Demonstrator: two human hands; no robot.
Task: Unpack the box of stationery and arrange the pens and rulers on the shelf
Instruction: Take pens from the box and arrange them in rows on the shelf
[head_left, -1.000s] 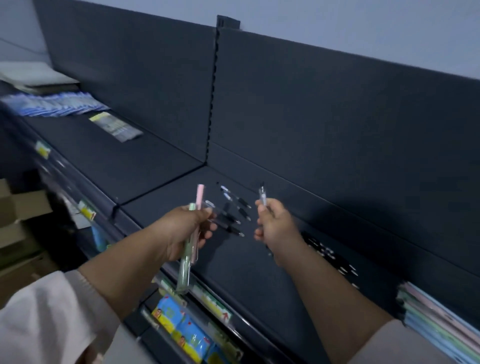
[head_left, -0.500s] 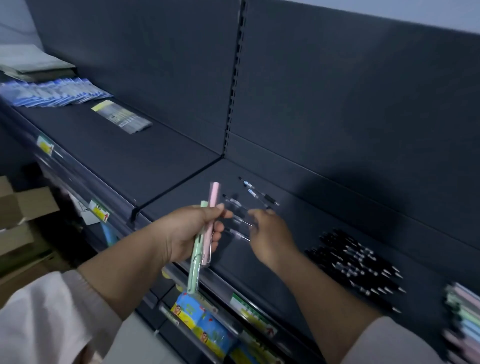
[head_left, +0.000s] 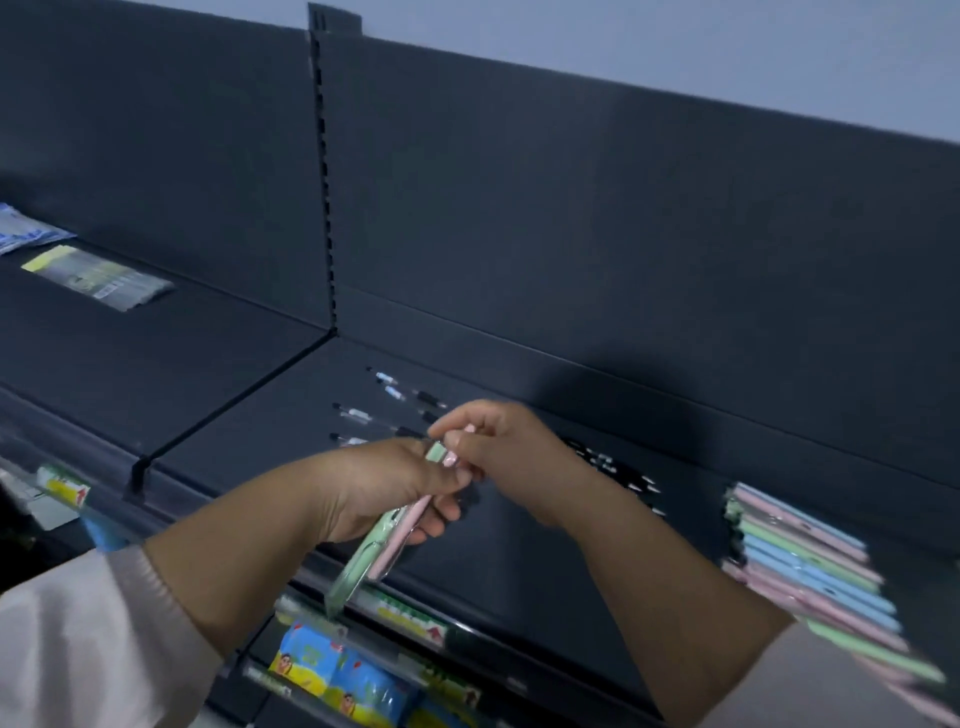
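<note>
Gripping 2 pens in the left hand (head_left: 384, 488): a green pen (head_left: 358, 558) and a pink pen (head_left: 404, 526) side by side, fingers curled round both barrels, lower ends slanting down-left past the front rail. Pinching the pink pen's top end w/ the right hand (head_left: 501, 454), thumb and forefinger closed on it; too blurred for finer detail. Hands touching, held just above the dark shelf (head_left: 519, 561), nr its front edge.

Behind the hands, flat on the shelf, a few clear pens (head_left: 357, 414) w/ black tips. To the right, a loose heap of black pens (head_left: 618, 470), then a neat row of pastel pens (head_left: 810, 571) in pink, green and blue at the frame edge. Left of the divider (head_left: 234, 400), on the next bay, a clear pkt (head_left: 98, 278) w/ yellow header, and blue pkts (head_left: 21, 234) beyond it. Price labels (head_left: 410, 618) on the rail, bright packs (head_left: 337, 670) on the tier below.
</note>
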